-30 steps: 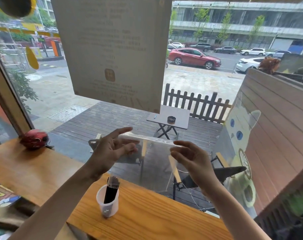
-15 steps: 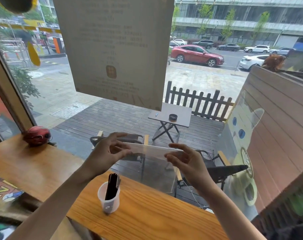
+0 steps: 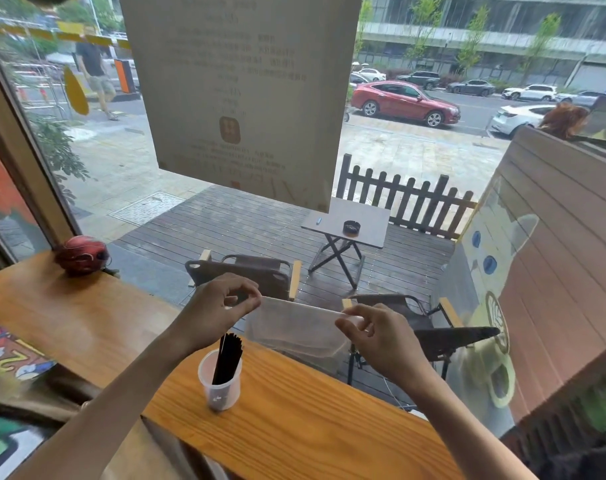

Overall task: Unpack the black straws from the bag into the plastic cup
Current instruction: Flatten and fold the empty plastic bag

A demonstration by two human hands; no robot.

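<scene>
A clear plastic cup (image 3: 220,386) stands on the wooden counter (image 3: 294,420) with a bunch of black straws (image 3: 228,356) upright in it. Above and to the right of the cup, a clear plastic bag (image 3: 296,327) hangs stretched between my hands, and I see no straws inside it. My left hand (image 3: 218,308) pinches the bag's top left corner with thumb and forefinger. My right hand (image 3: 374,337) pinches its top right corner.
A red ball-like object (image 3: 81,254) sits at the counter's far left by the window frame. A large window with a paper poster (image 3: 241,91) stands right behind the counter. A colourful printed surface (image 3: 7,355) lies at the left edge.
Both hands have lowered a little with the bag, and the bag now hangs down flat from its top edge. The left fingers have curled into a pinch. The cup and straws stay put.
</scene>
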